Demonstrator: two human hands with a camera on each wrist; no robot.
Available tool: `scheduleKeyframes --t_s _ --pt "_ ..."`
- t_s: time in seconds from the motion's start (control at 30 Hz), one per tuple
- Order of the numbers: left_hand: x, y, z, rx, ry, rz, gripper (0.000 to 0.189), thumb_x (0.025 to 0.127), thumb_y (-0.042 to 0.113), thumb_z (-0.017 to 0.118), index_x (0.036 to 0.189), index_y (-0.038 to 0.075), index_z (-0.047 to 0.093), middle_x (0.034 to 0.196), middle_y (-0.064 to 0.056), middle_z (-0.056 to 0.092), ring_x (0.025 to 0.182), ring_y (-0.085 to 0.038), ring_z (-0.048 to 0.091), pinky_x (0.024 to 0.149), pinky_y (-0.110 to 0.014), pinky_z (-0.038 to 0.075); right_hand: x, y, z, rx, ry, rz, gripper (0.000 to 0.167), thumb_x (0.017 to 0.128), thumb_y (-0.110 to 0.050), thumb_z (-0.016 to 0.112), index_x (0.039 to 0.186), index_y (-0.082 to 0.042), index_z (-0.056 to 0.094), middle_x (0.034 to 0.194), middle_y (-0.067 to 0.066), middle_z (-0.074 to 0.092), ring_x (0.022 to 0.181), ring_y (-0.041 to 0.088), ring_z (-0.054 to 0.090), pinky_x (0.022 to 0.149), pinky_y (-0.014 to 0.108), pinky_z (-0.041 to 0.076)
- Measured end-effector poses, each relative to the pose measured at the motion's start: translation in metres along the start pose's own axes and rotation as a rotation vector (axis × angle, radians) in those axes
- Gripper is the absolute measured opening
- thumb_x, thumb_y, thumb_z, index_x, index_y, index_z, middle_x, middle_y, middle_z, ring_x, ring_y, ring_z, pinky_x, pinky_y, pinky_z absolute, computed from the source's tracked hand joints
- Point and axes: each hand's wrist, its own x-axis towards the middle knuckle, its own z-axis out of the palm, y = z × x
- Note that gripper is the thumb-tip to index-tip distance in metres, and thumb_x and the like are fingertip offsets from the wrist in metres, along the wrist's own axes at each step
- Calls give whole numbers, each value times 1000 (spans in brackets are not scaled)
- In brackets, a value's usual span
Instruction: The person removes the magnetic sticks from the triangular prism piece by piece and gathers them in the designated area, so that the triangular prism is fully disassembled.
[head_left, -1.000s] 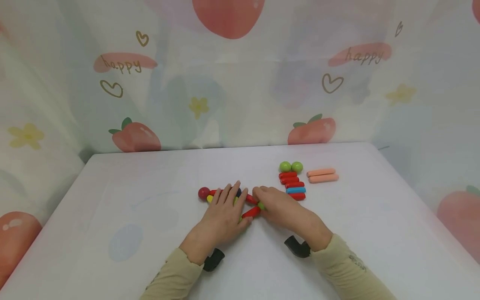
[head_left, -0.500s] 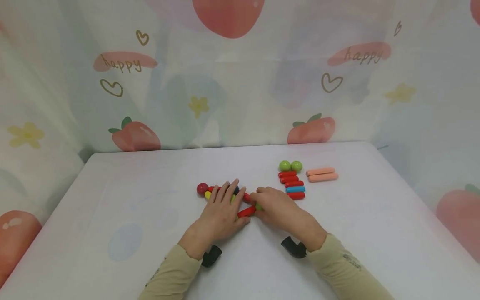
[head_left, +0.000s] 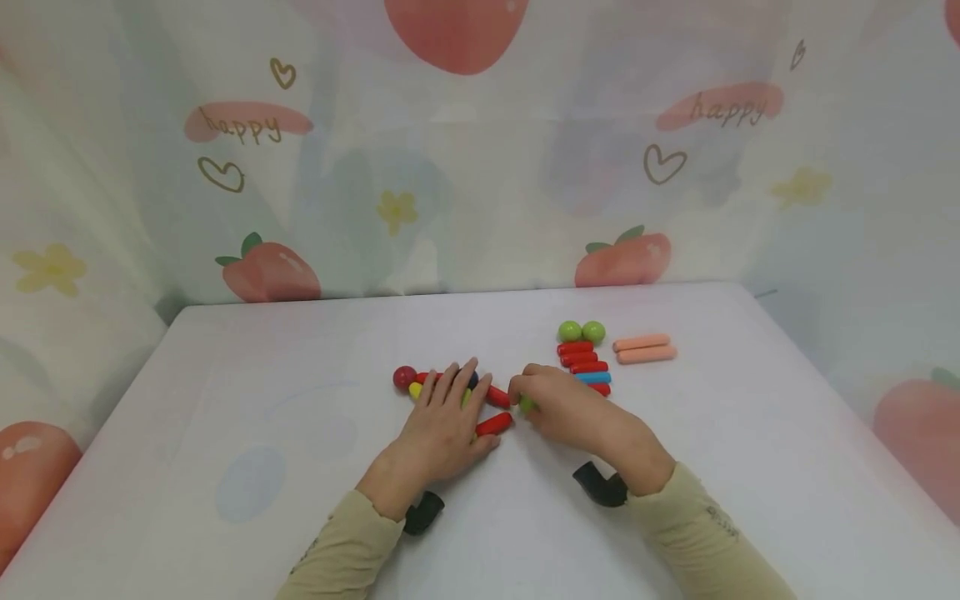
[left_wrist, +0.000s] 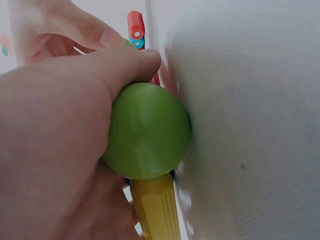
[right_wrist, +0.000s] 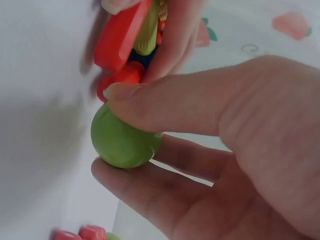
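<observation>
My left hand (head_left: 442,433) lies with fingers spread over a cluster of toy balls and rods. Around it show a dark red ball (head_left: 405,377), a yellow rod (head_left: 416,390), a dark blue ball (head_left: 473,380) and two red rods, one far (head_left: 498,396) and one near (head_left: 495,423). Under its thumb side sits a green ball (left_wrist: 150,130) with a yellow rod (left_wrist: 155,205) against it; the hand hides the rest. My right hand (head_left: 566,408) pinches another green ball (right_wrist: 125,137) between thumb and fingers, just right of the red rods' ends.
Behind my right hand lie two green balls (head_left: 581,332), several red rods (head_left: 576,347) and a blue rod (head_left: 593,378) in a column. Two pale orange rods (head_left: 647,348) lie to their right. Black curved pieces show under both wrists. A patterned cloth backs the white table (head_left: 300,350).
First the cluster shifted slightly left and away from me. Then my right hand drew the green ball rightward off the red rods' ends, while my left hand stayed in place.
</observation>
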Motion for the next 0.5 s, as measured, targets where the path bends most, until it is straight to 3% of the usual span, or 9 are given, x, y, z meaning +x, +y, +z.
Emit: scheduleKeyframes --t_s 0.23,0.5 --pt "2 2 1 2 2 6 83 92 55 61 157 15 27 165 -10 17 150 -34 22 123 -55 19 -4 5 -9 28 68 -32 22 88 1 70 108 -7 69 105 5 65 96 19 63 85 35 59" --pt "1 2 2 17 15 7 83 92 54 61 157 15 27 165 -10 19 149 -35 23 122 -55 22 2 14 -19 -29 187 -120 24 87 3 69 109 -6 68 111 8 66 103 23 65 87 36 58"
